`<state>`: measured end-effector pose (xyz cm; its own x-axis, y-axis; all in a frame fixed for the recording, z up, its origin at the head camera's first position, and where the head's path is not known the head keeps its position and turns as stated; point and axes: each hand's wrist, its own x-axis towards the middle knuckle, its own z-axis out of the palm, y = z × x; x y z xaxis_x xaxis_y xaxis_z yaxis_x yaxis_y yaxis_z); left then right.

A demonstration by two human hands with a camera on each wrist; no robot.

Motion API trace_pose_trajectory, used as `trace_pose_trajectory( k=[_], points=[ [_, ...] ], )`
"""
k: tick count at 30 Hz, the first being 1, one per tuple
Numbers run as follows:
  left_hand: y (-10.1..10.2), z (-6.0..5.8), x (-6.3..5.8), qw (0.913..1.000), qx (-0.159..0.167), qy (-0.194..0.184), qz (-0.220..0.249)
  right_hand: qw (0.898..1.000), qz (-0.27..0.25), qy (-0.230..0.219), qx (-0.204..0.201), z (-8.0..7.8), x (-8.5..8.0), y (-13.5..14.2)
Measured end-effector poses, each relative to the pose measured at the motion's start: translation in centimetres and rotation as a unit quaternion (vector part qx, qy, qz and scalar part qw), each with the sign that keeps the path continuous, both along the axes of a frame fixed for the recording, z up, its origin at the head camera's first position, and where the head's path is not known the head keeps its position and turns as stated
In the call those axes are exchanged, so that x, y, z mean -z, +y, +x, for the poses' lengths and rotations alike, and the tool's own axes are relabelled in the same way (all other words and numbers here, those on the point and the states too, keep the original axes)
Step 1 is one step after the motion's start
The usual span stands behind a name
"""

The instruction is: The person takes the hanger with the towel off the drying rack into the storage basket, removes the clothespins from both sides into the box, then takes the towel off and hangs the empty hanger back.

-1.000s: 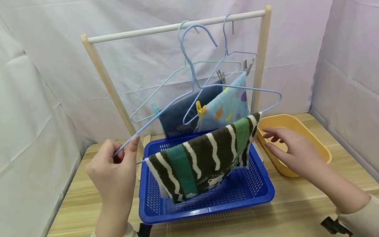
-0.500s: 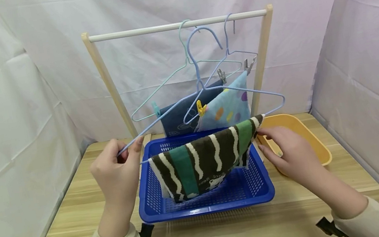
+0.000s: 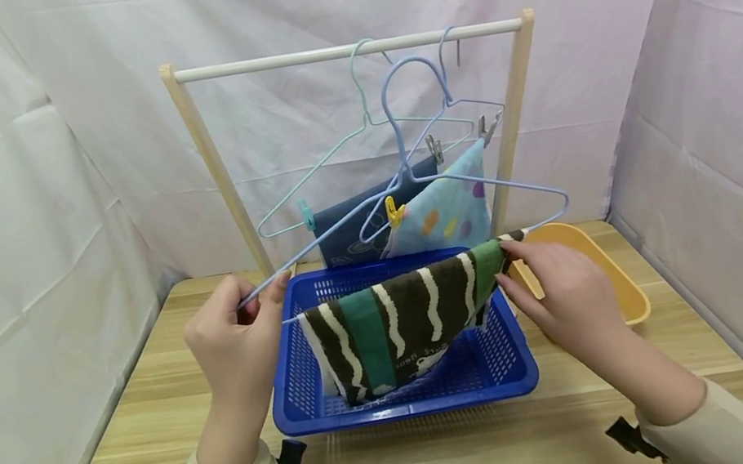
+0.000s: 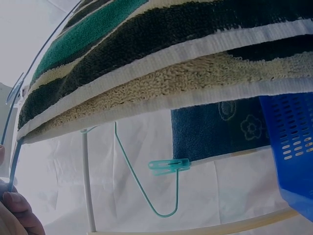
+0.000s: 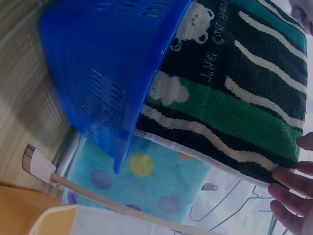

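My left hand (image 3: 228,332) grips the left end of a light blue clothes hanger (image 3: 406,176), thumb and fingers closed round the wire. Over the hanger's bottom bar is folded a striped towel (image 3: 406,325) in dark brown, green and white, with a bear print. It hangs above a blue basket (image 3: 410,411). At the towel's upper right corner my right hand (image 3: 563,285) holds the cloth between thumb and fingers. The right wrist view shows those fingertips (image 5: 281,176) on the towel's edge. In the left wrist view, the towel's two layers hang apart at the side.
Behind stands a rack with a white rail (image 3: 282,60). From it hang a dark blue towel (image 3: 341,229) on a mint hanger (image 3: 313,176) and a spotted light blue towel (image 3: 442,211) on another hanger, with clips. A yellow tray (image 3: 619,279) lies right of the basket.
My right hand has moved left and up from beside the towel onto its right corner. The left hand, with the hanger and towel, has shifted slightly right and down.
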<state>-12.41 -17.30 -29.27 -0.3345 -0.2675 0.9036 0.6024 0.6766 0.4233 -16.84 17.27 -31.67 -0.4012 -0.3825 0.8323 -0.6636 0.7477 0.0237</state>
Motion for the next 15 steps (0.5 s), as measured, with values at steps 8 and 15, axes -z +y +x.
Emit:
trace_pose_trajectory(
  k=[8, 15],
  points=[
    [0.27, 0.12, 0.06, 1.0000, 0.005, 0.006, 0.000, 0.997, 0.020, 0.068, 0.021, -0.56, -0.29, -0.44],
    [0.65, 0.34, -0.05, 0.9999, 0.005, 0.008, -0.006, 0.993, 0.024, 0.108, 0.046, -0.94, -0.46, -0.83]
  ],
)
